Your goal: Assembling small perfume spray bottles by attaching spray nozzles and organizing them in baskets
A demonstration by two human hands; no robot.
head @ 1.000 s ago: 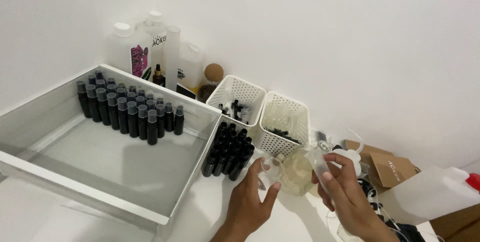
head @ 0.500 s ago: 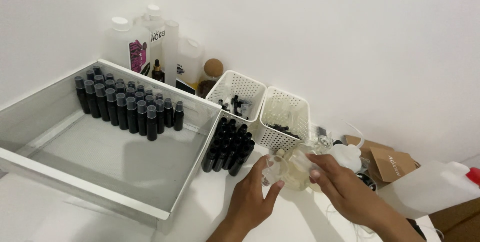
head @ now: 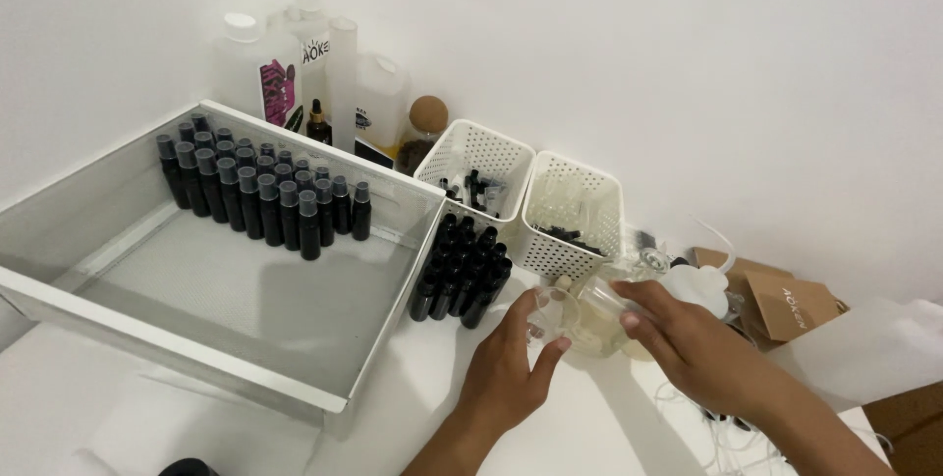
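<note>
Low in the centre of the frame I see my left hand [head: 511, 368] reaching up from the bottom edge, fingers curled loosely around a small clear bottle [head: 543, 317] that it holds upright on the white surface [head: 589, 427]. My right hand [head: 688, 343] comes in from the lower right, palm down, fingers closed on a clear glass beaker [head: 604, 311] tilted toward the bottle; a pale yellowish liquid shows inside it. Beaker and bottle touch or nearly so; I cannot tell which.

Compared with half a second ago, the right hand has dropped and swung left, tipping the beaker closer to the bottle, while the left hand has barely shifted.

Just left of the hands stands a tight cluster of glossy black spray bottles [head: 462, 270]. Above them, two white perforated plastic baskets [head: 570, 211] sit side by side. The left half of the frame holds a wide shallow tray [head: 373, 338] with frosted walls, rows of dark capped bottles [head: 255, 191] at its far corner. Translucent jugs [head: 305, 73] stand against the wall, upper left.
</note>
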